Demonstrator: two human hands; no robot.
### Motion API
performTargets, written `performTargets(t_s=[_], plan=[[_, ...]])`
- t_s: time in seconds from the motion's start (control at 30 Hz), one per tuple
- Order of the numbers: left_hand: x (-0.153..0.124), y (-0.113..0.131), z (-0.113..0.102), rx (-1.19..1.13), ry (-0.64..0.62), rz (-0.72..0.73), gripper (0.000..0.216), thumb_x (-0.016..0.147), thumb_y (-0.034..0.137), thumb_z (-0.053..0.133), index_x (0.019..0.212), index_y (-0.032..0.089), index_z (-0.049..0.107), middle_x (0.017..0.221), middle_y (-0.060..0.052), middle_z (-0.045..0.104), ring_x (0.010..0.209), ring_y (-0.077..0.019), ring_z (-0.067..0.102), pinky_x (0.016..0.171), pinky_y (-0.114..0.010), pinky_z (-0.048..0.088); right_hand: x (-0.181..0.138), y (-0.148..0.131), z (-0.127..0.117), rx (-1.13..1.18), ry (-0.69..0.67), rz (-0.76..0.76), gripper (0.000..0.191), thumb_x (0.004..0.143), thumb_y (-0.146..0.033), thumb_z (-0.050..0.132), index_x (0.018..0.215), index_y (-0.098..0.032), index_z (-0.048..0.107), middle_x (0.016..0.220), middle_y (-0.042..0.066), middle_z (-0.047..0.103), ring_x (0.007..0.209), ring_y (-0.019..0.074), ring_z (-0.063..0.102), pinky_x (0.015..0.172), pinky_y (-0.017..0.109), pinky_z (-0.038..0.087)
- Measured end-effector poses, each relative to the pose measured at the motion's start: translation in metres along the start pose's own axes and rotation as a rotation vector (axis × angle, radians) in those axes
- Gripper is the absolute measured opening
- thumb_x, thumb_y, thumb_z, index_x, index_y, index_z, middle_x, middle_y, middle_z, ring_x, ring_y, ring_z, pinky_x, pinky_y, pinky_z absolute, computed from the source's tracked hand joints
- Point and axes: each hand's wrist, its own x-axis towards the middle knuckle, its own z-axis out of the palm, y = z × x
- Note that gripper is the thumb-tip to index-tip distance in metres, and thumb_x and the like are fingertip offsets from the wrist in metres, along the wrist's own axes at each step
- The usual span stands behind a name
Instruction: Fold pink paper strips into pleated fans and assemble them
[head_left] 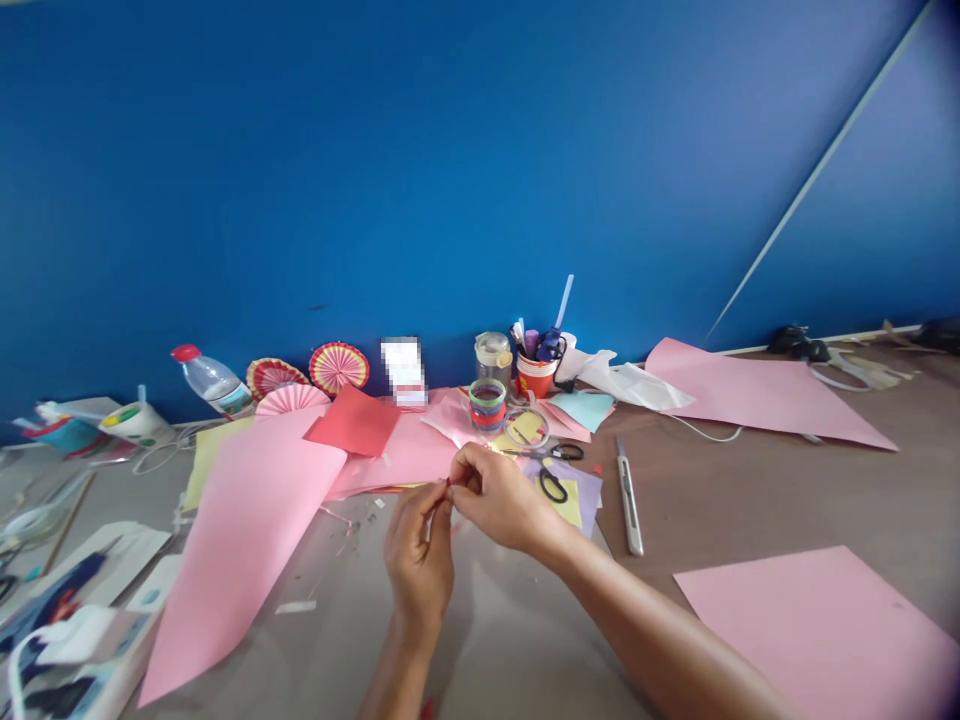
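Both of my hands meet above the middle of the table. My left hand (420, 555) and my right hand (499, 497) each pinch a tiny red piece (448, 484) between thumb and fingertips; it is too small to name. Just behind my right hand lie black-handled scissors (553, 470) on lilac and yellow paper. A stack of coloured tape rolls (487, 404) stands a little farther back, with a clear tape ring (526, 427) beside it.
Large pink sheets lie left (240, 540), back right (757, 395) and front right (817, 630). A red sheet (354, 421), a utility knife (628, 496), a cup of pens (536, 372), a glass jar (493, 357), pleated paper fans (338, 367), a water bottle (212, 381) and a blue wall surround them.
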Motion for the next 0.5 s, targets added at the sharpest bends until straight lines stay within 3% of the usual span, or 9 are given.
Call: performTargets(t_s=[0.33, 0.5], plan=[[0.0011, -0.0006, -0.0008, -0.072, 0.069, -0.159, 0.018, 0.082, 0.030, 0.060, 0.095, 0.019, 0.065, 0.091, -0.005, 0.067, 0.085, -0.0164, 0.064, 0.076, -0.031, 0.053, 0.0008, 0.0029, 0.0023, 0.104, -0.033, -0.021, 0.009, 0.071, -0.011, 0.050, 0.072, -0.020, 0.048, 0.058, -0.005, 0.050, 0.054, 0.0096, 0.048, 0.050, 0.020, 0.033], [0.0014, 0.0017, -0.0012, -0.054, 0.096, -0.136, 0.020, 0.081, 0.034, 0.061, 0.094, 0.019, 0.066, 0.090, -0.005, 0.068, 0.083, -0.0171, 0.065, 0.074, -0.030, 0.054, 0.0006, 0.0030, 0.0056, 0.111, 0.021, -0.046, 0.008, 0.069, -0.012, 0.051, 0.071, -0.019, 0.049, 0.062, -0.004, 0.054, 0.057, 0.0101, 0.050, 0.052, 0.020, 0.034]])
